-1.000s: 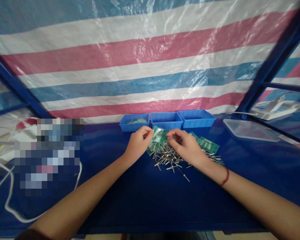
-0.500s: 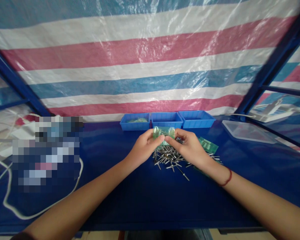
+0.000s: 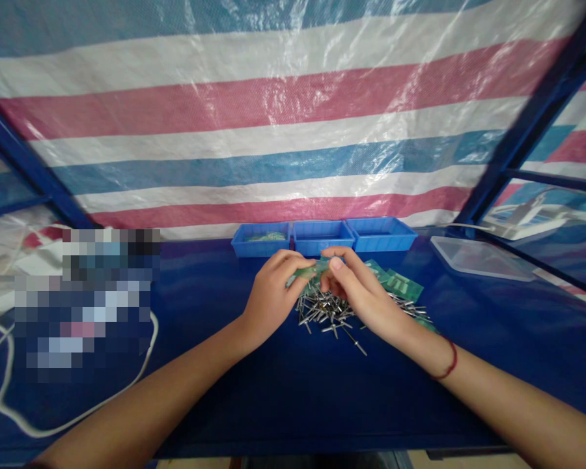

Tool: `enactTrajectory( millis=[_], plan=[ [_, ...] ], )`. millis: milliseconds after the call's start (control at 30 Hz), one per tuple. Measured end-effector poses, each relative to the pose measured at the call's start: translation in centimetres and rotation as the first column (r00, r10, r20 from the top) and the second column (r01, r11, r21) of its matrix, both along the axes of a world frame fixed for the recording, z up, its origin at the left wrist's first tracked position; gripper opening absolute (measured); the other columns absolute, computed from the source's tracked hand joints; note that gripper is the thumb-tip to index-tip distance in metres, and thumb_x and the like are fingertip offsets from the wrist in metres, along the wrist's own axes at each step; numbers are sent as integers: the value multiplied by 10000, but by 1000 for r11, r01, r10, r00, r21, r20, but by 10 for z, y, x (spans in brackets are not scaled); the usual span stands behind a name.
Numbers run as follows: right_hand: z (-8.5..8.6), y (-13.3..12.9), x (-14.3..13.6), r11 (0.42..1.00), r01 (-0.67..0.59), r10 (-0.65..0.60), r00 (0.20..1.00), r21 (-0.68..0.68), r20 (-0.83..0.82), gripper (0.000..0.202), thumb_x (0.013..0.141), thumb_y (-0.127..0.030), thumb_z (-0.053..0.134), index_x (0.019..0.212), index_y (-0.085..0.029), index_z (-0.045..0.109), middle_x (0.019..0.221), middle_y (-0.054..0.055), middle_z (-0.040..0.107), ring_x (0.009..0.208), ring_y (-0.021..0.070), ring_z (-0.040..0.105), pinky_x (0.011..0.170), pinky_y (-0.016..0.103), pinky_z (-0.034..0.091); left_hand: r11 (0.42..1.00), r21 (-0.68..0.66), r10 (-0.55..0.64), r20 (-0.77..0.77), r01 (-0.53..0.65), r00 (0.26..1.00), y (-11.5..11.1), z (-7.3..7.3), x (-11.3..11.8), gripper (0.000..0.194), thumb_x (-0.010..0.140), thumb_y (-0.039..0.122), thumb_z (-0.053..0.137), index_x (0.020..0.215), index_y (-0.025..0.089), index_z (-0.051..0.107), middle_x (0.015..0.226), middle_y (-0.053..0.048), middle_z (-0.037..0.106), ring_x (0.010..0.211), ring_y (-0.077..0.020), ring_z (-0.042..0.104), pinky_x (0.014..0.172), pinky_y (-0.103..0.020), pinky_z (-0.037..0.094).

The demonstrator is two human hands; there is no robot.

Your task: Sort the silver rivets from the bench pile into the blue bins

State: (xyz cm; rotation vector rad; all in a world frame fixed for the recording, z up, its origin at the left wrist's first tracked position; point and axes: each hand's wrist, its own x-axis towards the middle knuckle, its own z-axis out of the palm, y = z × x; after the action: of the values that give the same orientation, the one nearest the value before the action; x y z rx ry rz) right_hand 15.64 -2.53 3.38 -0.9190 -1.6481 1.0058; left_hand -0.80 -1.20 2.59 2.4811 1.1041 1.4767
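Note:
A small clear-green plastic bag (image 3: 310, 270) is held up between my two hands, above a heap of metal blind rivets (image 3: 326, 311). My left hand (image 3: 273, 290) pinches its left side between thumb and fingers. At the other end, the curled fingers and thumb of my right hand (image 3: 364, 286) close on it. My fingers cover much of the bag, and what is inside cannot be made out now. More green bags (image 3: 404, 285) lie flat to the right of the heap, partly behind my right hand.
Three blue trays stand in a row at the back; the left tray (image 3: 261, 247) has green bags in it. A clear plastic lid (image 3: 491, 258) lies at the right. A white cable (image 3: 27, 426) loops over the blue table (image 3: 283, 404) at the left, beside blurred-out items.
The bag was spread flat facing me, with rivets showing through it; now it is tilted or folded and mostly covered. My right fingers have curled over its edge, and my left hand has turned.

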Motion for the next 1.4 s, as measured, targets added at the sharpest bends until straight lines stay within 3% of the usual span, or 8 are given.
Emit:
enactTrajectory(
  millis=[200,367,567,633,833,967,1200,1400],
  plan=[
    [1,4,1,997,71,-71,997,13,1,253,827,-442,534,860,-196,489,621,-52,418,510,86,373,462,238,299,990,-35,-138,-158,134,978,-7,2,2,226,776,196,591,1001,191,609,1052,-72,595,988,-210,558,884,-369,446],
    [-1,9,5,999,41,-43,998,33,53,168,818,-324,555,898,-206,465,570,-79,355,459,77,320,421,229,252,963,-244,-88,118,115,989,-3,-1,-1,290,844,282,518,1119,196,544,1160,-103,537,1027,-205,537,838,-348,462],
    [-4,6,4,980,-2,-38,980,199,196,133,848,-270,506,961,-227,450,604,-59,414,477,95,380,442,243,306,707,-605,-179,347,366,921,7,-5,-3,241,825,369,542,920,154,595,831,-43,635,734,-154,598,652,-275,462],
    [-4,7,6,959,12,-95,954,283,283,203,859,-282,490,1049,-229,444,640,-38,469,513,117,443,474,260,351,705,-587,-216,357,398,909,13,-5,-4,218,830,364,535,811,153,583,743,-17,621,682,-135,588,634,-258,450],
    [-3,32,30,808,89,-375,840,582,391,383,857,-319,474,1211,-196,394,965,91,580,819,213,558,688,350,440,912,-409,160,334,-10,929,67,5,-34,287,849,370,492,1033,150,500,745,-16,635,682,-142,611,633,-242,454],
    [2,49,49,775,202,-484,799,599,357,425,841,-314,483,1224,-160,382,959,103,588,756,201,563,651,338,449,755,-350,558,-102,-555,824,106,20,-72,462,865,378,457,1245,136,358,891,-71,670,788,-171,627,718,-278,461],
    [13,73,94,798,209,-561,600,565,571,199,808,-257,479,945,-167,591,789,69,657,675,195,589,640,320,436,670,-278,563,-415,-689,715,121,25,-83,171,740,328,603,822,192,668,943,-124,657,1026,-383,510,854,-559,354],
    [-3,92,125,954,124,-295,546,273,784,136,716,-307,601,682,-189,660,655,59,671,560,190,588,557,321,442,770,-41,559,-439,-637,704,96,25,-60,264,831,288,496,1027,200,649,1154,-146,551,1119,-362,417,886,-526,342]
  ],
)
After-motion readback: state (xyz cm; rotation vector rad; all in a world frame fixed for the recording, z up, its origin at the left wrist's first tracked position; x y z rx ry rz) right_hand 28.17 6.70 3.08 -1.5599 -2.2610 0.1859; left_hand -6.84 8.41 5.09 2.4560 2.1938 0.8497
